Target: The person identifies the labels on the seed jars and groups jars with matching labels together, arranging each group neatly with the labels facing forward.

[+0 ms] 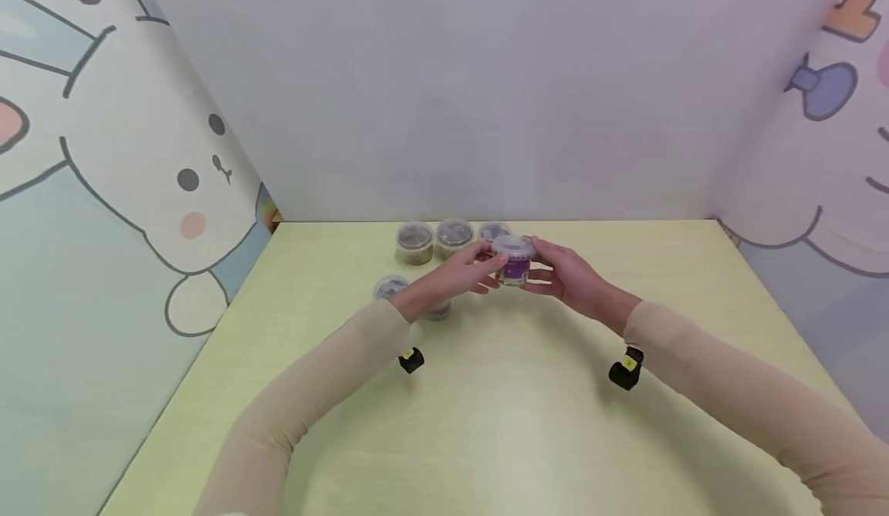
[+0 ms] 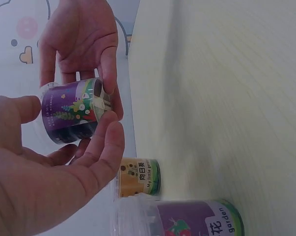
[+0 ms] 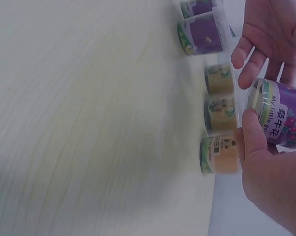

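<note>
Over the table, a small clear-lidded plastic cup point(image 1: 515, 268) with a purple label is held up between both hands. My left hand point(image 1: 454, 275) holds its left side, the thumb near the lid and fingers toward the base in the left wrist view. From the right, my right hand point(image 1: 576, 278) grips the same cup, with a finger on its base in the right wrist view. That view shows "My little garden" lettering and red berries on the label point(image 3: 291, 125). Part of the cup is hidden by the fingers.
Behind the left hand stand similar lidded cups: one at the back left point(image 1: 414, 244), one beside it point(image 1: 454, 237), and a third point(image 1: 494, 231) partly covered. Nearer, another cup point(image 1: 390, 287) and a half-hidden cup point(image 1: 439, 311) stand by the left wrist. Walls border the pale table point(image 1: 528, 408).
</note>
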Demonstrator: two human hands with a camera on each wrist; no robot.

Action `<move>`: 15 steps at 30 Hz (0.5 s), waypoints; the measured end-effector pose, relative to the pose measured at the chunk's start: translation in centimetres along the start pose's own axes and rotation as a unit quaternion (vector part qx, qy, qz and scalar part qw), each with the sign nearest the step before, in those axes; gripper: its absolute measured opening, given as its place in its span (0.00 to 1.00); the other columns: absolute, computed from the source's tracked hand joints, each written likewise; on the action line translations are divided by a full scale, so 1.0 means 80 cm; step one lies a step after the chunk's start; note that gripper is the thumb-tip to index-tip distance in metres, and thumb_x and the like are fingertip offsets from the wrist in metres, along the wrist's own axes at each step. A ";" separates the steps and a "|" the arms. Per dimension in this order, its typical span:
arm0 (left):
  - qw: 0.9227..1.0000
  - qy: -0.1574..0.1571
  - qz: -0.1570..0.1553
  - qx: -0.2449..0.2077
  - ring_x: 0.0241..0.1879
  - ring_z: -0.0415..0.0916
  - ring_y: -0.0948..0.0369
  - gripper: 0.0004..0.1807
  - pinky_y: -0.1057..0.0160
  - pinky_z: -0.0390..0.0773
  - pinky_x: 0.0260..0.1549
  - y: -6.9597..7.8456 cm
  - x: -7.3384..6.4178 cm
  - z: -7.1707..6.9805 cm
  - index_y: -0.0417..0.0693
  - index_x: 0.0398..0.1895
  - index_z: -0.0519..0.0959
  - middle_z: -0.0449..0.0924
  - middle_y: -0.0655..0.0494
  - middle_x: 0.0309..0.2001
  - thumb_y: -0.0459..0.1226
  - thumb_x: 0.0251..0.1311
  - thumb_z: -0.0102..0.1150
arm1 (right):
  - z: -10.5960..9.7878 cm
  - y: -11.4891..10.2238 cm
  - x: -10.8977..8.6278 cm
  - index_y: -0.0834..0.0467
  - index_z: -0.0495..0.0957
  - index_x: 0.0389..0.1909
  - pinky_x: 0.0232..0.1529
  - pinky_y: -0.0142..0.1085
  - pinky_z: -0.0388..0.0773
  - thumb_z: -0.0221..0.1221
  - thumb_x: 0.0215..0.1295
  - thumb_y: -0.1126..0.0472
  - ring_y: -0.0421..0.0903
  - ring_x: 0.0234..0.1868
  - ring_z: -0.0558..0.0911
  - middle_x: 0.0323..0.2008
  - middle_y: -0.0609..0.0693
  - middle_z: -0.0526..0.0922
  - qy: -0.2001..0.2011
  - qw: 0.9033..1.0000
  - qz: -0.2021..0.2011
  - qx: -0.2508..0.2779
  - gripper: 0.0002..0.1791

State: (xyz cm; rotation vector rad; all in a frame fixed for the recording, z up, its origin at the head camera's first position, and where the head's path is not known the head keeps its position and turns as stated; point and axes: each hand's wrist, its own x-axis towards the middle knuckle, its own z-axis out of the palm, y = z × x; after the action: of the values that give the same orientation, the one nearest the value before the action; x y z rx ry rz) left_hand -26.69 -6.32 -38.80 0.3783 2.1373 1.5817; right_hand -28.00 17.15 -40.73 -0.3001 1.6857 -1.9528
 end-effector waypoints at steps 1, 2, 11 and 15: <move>1.000 0.001 0.000 -0.004 0.57 0.77 0.43 0.31 0.46 0.78 0.57 -0.001 -0.001 0.000 0.43 0.69 0.65 0.73 0.44 0.58 0.54 0.76 0.50 | 0.002 0.001 0.000 0.58 0.57 0.78 0.60 0.47 0.77 0.43 0.80 0.40 0.50 0.56 0.81 0.64 0.58 0.68 0.002 1.000 0.001 0.004 0.36; 1.000 0.000 0.002 -0.009 0.57 0.77 0.41 0.30 0.45 0.77 0.57 -0.002 -0.001 0.001 0.42 0.68 0.65 0.72 0.44 0.58 0.54 0.76 0.50 | 0.003 0.003 0.001 0.58 0.57 0.78 0.60 0.47 0.76 0.44 0.80 0.40 0.50 0.56 0.81 0.64 0.58 0.69 0.004 1.000 0.002 0.007 0.36; 1.000 0.004 -0.017 -0.002 0.56 0.78 0.43 0.33 0.47 0.80 0.54 -0.014 -0.003 0.008 0.46 0.72 0.62 0.69 0.46 0.59 0.56 0.75 0.50 | 0.004 0.014 0.002 0.59 0.58 0.77 0.57 0.45 0.79 0.44 0.80 0.40 0.50 0.55 0.82 0.64 0.59 0.71 0.006 1.000 0.011 0.005 0.36; 1.000 0.003 -0.014 0.001 0.57 0.77 0.43 0.33 0.46 0.80 0.53 -0.015 -0.003 0.008 0.46 0.73 0.61 0.69 0.46 0.59 0.55 0.75 0.50 | 0.004 0.015 0.001 0.59 0.59 0.77 0.56 0.44 0.80 0.43 0.81 0.41 0.50 0.55 0.82 0.64 0.59 0.71 0.011 1.000 0.012 0.001 0.35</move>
State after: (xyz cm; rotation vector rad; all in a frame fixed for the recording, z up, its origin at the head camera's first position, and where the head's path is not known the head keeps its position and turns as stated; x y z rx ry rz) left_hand -26.07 -6.29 -40.08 0.3449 2.1399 1.5669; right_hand -27.61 16.71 -41.84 -0.2564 1.6926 -1.9468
